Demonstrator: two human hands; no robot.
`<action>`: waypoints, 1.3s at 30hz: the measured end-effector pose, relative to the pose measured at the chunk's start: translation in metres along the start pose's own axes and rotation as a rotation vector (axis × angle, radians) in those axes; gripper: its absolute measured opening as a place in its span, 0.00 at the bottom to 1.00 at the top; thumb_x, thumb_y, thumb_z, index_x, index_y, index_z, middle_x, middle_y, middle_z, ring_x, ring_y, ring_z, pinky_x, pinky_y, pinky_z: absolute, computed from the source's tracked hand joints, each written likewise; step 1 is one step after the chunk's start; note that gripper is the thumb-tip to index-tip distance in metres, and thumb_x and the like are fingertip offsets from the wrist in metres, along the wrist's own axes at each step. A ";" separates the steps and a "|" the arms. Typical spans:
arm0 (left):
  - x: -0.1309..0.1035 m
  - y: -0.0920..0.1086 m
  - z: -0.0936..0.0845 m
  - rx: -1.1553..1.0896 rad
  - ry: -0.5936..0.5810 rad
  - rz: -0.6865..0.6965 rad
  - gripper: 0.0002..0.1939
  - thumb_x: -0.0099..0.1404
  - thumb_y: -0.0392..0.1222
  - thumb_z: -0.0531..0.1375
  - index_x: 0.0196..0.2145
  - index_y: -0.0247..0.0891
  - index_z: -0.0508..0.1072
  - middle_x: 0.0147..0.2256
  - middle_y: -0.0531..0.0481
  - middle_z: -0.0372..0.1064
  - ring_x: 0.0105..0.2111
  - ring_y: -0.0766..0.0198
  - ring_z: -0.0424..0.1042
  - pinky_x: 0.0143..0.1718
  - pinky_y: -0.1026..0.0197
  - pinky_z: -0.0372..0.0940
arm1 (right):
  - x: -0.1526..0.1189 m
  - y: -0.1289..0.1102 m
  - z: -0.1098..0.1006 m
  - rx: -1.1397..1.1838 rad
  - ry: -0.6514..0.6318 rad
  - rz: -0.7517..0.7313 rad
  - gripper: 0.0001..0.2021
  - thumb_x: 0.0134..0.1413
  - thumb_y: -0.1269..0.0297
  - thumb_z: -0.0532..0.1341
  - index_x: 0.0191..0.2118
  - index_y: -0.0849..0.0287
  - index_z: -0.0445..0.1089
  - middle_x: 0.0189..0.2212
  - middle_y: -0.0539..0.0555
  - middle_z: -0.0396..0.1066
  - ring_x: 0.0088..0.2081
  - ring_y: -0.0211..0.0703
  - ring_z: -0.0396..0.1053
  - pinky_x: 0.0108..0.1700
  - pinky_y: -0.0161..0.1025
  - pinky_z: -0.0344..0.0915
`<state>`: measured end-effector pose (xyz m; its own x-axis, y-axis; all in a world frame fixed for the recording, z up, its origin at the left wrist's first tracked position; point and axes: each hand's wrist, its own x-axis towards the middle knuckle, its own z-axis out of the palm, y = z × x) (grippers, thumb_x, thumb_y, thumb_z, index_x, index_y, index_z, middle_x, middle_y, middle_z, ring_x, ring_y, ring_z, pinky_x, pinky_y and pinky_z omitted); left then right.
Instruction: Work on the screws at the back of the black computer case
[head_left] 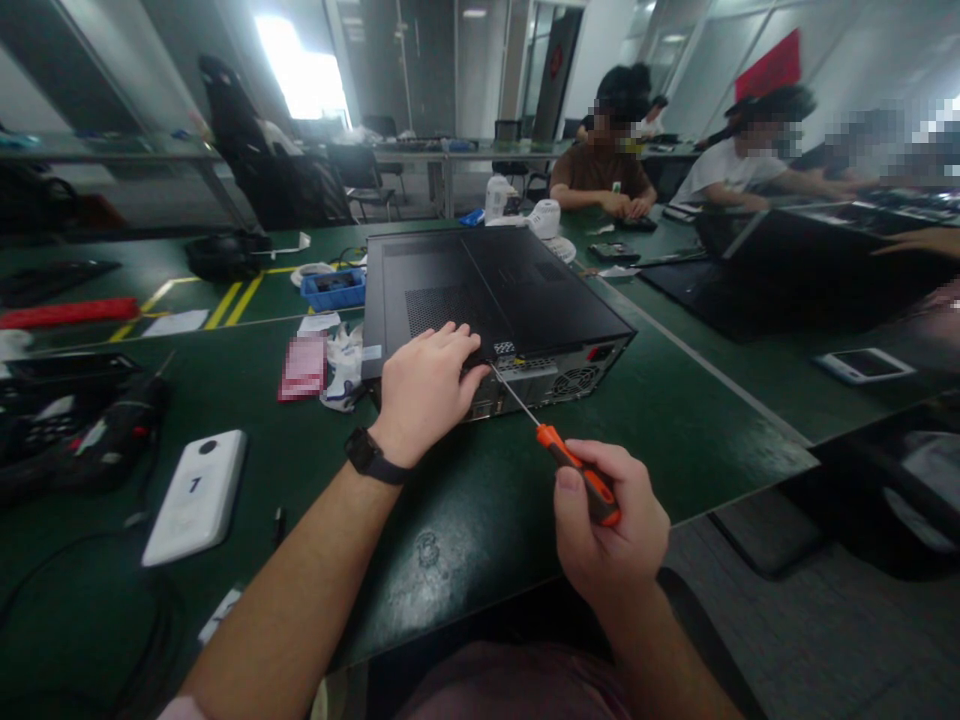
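A black computer case point(480, 280) lies on its side on the green table, its rear panel with a round fan grille toward me. My left hand point(431, 385), with a dark watch at the wrist, rests on the case's near top edge, fingers stretched over the panel and thumb at the edge. In my right hand point(611, 510) is an orange and black screwdriver point(550, 440), gripped by its handle. The shaft slants up and left, and its tip meets the rear edge just right of my left thumb. Whatever lies under the tip is too small to tell.
On the green table point(465, 560), a white numbered device point(196, 495) and dark tools lie left. A blue tray point(334, 290) and a pink packet point(304, 367) sit beside the case. A phone point(864, 365) lies right; people work across the table.
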<state>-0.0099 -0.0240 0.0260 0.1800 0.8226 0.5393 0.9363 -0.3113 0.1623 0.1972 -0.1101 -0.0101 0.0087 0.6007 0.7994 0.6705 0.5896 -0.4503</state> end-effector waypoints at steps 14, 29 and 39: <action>0.000 -0.001 0.001 -0.002 -0.003 -0.005 0.14 0.72 0.44 0.62 0.53 0.40 0.79 0.60 0.43 0.75 0.63 0.52 0.72 0.67 0.47 0.65 | -0.002 0.001 0.000 -0.019 0.023 -0.011 0.07 0.66 0.68 0.60 0.48 0.54 0.72 0.33 0.50 0.78 0.28 0.39 0.76 0.31 0.36 0.72; 0.000 0.000 0.001 0.005 0.003 0.004 0.15 0.72 0.44 0.62 0.53 0.40 0.79 0.60 0.43 0.76 0.62 0.52 0.73 0.66 0.47 0.66 | 0.001 -0.001 0.001 -0.012 0.028 -0.049 0.08 0.63 0.68 0.62 0.48 0.56 0.72 0.36 0.51 0.79 0.33 0.39 0.78 0.36 0.36 0.76; 0.000 -0.001 0.001 -0.004 0.018 0.006 0.15 0.72 0.44 0.63 0.53 0.39 0.79 0.59 0.42 0.76 0.62 0.51 0.73 0.66 0.47 0.66 | 0.003 0.000 0.002 0.035 0.024 -0.016 0.06 0.67 0.65 0.60 0.47 0.57 0.72 0.36 0.52 0.78 0.35 0.40 0.79 0.38 0.36 0.76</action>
<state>-0.0104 -0.0234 0.0250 0.1804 0.8123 0.5547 0.9341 -0.3180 0.1620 0.1960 -0.1072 -0.0088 0.0168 0.5781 0.8158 0.6441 0.6178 -0.4511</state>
